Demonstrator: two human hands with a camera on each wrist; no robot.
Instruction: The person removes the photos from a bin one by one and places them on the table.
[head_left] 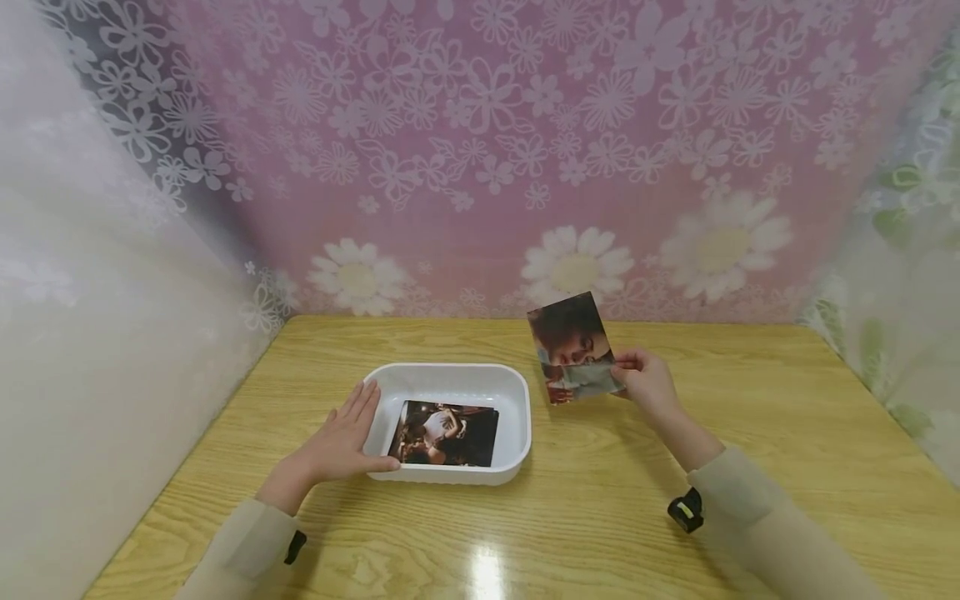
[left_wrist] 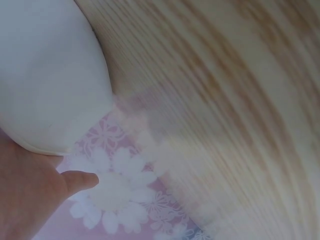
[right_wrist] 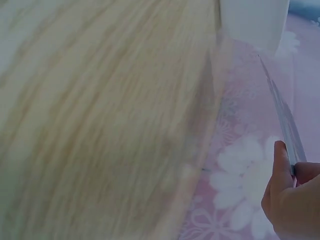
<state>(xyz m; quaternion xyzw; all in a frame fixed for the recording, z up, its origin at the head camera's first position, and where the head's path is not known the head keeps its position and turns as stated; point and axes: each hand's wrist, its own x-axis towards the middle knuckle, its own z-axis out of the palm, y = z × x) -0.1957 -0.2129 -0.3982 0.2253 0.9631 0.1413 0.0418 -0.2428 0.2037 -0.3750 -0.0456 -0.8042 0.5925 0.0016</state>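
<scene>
Between my hands on the table stands a white plastic tub (head_left: 514, 425) with rounded corners. Inside it lies a small stack of photo prints (head_left: 450, 435), the top one dark with figures. My left hand (head_left: 337, 446) rests on the tub's left side, fingers straight along the rim and thumb stretched to the front edge. To the right of the tub, my right hand (head_left: 651, 385) pinches a photo print (head_left: 572, 354) by its right edge, above the table. It shows a close-up of a face. Seen edge-on in the right wrist view, the print (right_wrist: 280, 107) sits between thumb and fingers.
The yellow wood-grain table (head_left: 750, 375) reaches back to a pink flowered backdrop (head_left: 480, 167). Pale sheets hang at both sides, the left one (head_left: 112, 292) close to the table's edge. Black straps (head_left: 686, 510) sit at both cuffs.
</scene>
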